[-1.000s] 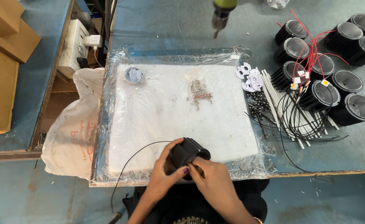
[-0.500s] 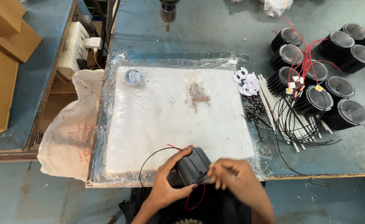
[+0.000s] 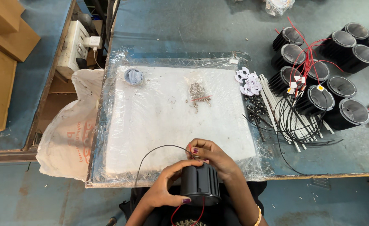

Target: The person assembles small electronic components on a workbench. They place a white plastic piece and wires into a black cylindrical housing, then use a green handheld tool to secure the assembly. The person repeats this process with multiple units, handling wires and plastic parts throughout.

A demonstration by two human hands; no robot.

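1. While our left hand (image 3: pixel 163 190) wraps around the black finned housing (image 3: pixel 200 184), its fingers curled shut on the near side of the ribbed wall, we keep that housing at the near edge of the white foam pad (image 3: pixel 172 113), just off the pad and over our lap.
2. We see the housing's long axis running roughly upright, tipped slightly away from us, so its far end faces the pad.
3. Our right hand (image 3: pixel 211 157) sits on that far end, between the housing and the pad, fingertips (image 3: pixel 196 151) pinched together on a thin black wire (image 3: pixel 153 152); the wire arcs out over the pad's near edge, then back toward us.
4. So the wire's root lies directly under our right fingertips, and the right hand is the nearer one to it; the left only steadies the body.
5. Red wires (image 3: pixel 188 211) hang from the housing's near end, away from the pad.
6. Right of the pad stand more black housings (image 3: pixel 318 98) with red and black leads, white rods (image 3: pixel 276 109) and dark screws (image 3: pixel 255 111) between them and the pad.
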